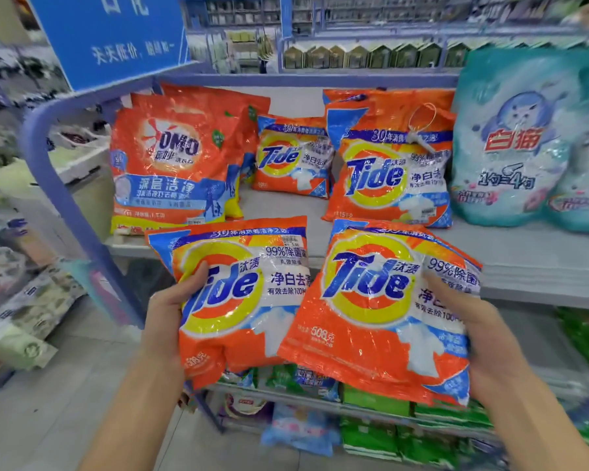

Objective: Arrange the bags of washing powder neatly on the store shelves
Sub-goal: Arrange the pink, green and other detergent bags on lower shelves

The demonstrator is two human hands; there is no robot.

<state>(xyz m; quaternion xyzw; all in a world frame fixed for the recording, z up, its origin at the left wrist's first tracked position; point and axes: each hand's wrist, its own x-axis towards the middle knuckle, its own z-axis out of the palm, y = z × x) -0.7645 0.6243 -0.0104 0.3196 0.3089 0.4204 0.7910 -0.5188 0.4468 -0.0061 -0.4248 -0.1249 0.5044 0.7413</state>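
Both forearms enter from the bottom edge, and each hand carries one orange bag of washing powder in front of the shelf. The left hand [170,311] grips the left bag [238,300] by its left edge, thumb curled over the printed front and fingers hidden behind. The right hand [473,331] grasps the right bag [381,314] by its right edge in the same way, thumb lying on the front. The two bags are held side by side, faces toward the camera, inner edges meeting; the right one is tilted with its top leaning to the right. Both hang in the air just in front of the grey shelf board [524,256], not resting on it.

On the board stand, from left to right: a row of red-orange bags [170,164], one behind another; a small orange bag [293,158], set well back; a larger orange bag [391,171] near the front, with a white plastic loop [422,120] on its top; and teal bags [514,147] at the far right. A blue sign [109,35] hangs above the left end. Green packs [371,436] fill the lower shelf.
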